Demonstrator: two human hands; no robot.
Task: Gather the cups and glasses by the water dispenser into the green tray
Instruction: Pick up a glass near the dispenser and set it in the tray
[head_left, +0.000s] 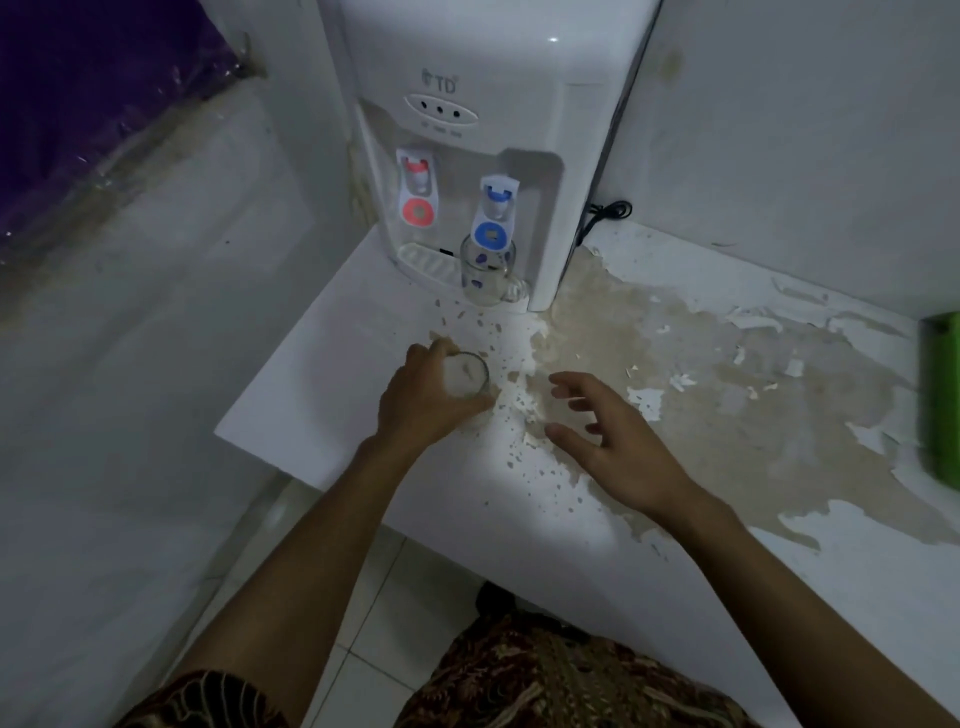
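On the worn white counter (363, 332), the left hand (421, 400) clasped a clear drinking glass (467, 375), the right hand (608, 431) hung spread and empty, the dotted glass mug (485, 270) waited under the blue tap, and the green plastic tray (940, 400) at far right showed nothing gathered.

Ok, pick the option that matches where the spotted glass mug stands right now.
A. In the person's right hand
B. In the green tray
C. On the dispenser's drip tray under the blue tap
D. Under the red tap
C: the spotted glass mug stands on the drip tray directly below the blue tap, untouched, while the left hand grips a different glass and the right hand hovers empty.
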